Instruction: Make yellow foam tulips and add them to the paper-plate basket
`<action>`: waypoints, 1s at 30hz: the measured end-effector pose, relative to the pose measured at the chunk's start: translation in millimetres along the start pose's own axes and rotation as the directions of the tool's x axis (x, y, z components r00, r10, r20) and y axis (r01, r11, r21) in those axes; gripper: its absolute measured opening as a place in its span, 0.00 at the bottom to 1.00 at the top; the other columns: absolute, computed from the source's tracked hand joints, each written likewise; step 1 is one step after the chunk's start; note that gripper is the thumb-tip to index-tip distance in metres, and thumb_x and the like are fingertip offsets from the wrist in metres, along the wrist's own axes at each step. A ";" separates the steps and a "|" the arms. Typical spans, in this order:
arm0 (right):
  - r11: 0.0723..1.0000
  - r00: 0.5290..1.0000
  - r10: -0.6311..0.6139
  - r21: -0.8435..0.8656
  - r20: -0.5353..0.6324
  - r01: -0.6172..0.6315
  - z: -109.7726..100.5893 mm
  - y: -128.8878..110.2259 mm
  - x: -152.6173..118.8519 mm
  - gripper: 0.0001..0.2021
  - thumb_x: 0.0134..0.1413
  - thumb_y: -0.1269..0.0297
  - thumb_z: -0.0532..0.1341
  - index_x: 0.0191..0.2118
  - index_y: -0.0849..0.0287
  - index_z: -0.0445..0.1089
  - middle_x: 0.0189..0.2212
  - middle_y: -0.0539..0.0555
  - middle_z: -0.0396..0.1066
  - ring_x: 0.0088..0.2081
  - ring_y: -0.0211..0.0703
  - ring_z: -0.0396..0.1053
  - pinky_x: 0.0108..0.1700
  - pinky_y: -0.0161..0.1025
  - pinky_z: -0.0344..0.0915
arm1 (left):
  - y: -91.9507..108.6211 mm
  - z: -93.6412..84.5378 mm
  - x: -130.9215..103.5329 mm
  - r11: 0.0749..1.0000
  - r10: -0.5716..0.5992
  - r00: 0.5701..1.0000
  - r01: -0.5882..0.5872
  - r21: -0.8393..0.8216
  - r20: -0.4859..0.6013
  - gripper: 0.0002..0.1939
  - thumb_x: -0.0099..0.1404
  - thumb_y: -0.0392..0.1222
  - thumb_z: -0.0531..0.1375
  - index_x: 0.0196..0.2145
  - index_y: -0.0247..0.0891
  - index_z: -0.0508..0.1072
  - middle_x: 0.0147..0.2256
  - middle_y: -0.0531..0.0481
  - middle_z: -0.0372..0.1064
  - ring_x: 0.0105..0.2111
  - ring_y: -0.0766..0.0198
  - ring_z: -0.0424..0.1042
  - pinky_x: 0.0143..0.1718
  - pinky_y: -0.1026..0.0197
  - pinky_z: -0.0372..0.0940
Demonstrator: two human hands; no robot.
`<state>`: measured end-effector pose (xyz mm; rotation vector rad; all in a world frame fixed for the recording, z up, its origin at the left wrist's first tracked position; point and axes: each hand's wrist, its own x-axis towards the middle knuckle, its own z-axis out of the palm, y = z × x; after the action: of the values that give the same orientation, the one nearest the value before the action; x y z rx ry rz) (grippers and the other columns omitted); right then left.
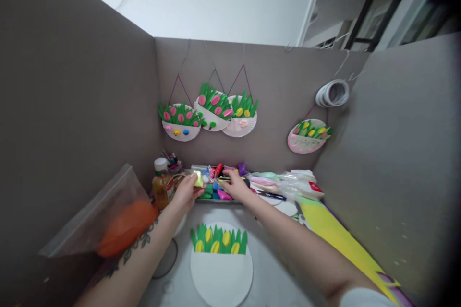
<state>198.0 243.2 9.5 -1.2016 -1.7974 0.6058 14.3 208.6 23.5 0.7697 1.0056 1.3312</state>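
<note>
My left hand (186, 193) is closed on a small yellow packet (198, 179) at the left end of a shallow tray (219, 201). My right hand (235, 186) reaches over the middle of that tray with its fingers apart, close to the small colourful packets there. Among them I see a green packet (207, 192) and a pink packet (224, 194); their contents are too small to make out. Nearer to me lies a white paper plate (221, 276) with green paper grass (219, 242) and yellow paper tulips along its upper part.
A bottle of amber liquid (163, 187) stands left of the tray, near a zip bag with something orange (126, 225). Scissors (272, 195) and plastic bags (298, 183) lie right. Decorated half-plates (181, 130) and tape rolls (332, 93) hang on the back panel. Grey panels enclose both sides.
</note>
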 end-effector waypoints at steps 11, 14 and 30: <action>0.932 0.764 -0.112 -0.201 0.635 0.303 -33.6 -56.5 -146.0 0.08 0.47 0.67 0.58 0.35 0.59 0.71 0.32 0.54 0.71 0.35 0.44 0.67 0.38 0.38 0.61 | 0.1 -10.8 -87.9 0.992 -0.103 0.974 0.115 -0.047 0.199 0.07 0.57 0.36 0.57 0.36 0.35 0.67 0.31 0.48 0.70 0.29 0.64 0.74 0.20 0.70 0.66; 0.879 0.828 -0.040 -0.375 0.559 0.295 -19.7 -63.2 -183.0 0.28 0.40 0.56 0.65 0.49 0.61 0.64 0.45 0.62 0.66 0.47 0.55 0.62 0.46 0.45 0.59 | -0.3 -10.2 -111.4 0.991 -0.113 0.973 0.126 -0.054 0.202 0.08 0.57 0.34 0.57 0.37 0.35 0.68 0.35 0.47 0.72 0.27 0.65 0.74 0.18 0.70 0.65; 0.859 0.917 0.030 -0.479 0.397 0.180 1.3 -56.3 -229.6 0.42 0.40 0.47 0.63 0.60 0.60 0.51 0.56 0.64 0.55 0.61 0.60 0.42 0.59 0.55 0.36 | -54.5 -37.4 -132.7 0.970 0.215 0.967 -0.197 0.141 -0.132 0.15 0.52 0.44 0.60 0.38 0.38 0.66 0.38 0.49 0.71 0.28 0.68 0.72 0.20 0.72 0.59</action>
<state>206.1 11.7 -37.5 -1.4133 -2.4447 0.3430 8.0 67.5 -21.7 0.9021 1.1600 1.5320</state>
